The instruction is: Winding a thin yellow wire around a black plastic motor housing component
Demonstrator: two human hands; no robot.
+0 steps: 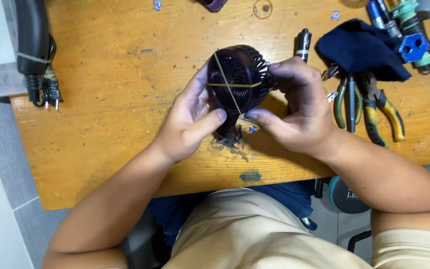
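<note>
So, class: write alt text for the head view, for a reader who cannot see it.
Two hands, left and right, hold a small dark fan crossed by rubber bands above a wooden table; pliers and a blue cloth lie at right.

On the wooden bench [115,119] lie pliers [381,112], a dark blue cloth [362,50], a black marker [302,44] and a coiled power cord [46,82].

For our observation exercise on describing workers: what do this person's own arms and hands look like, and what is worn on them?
Both forearms are bare, with no gloves, watch or rings visible. The left hand carries dark smudges of grime on its fingers; the right hand looks cleaner. A beige short sleeve shows at the right upper arm.
</note>
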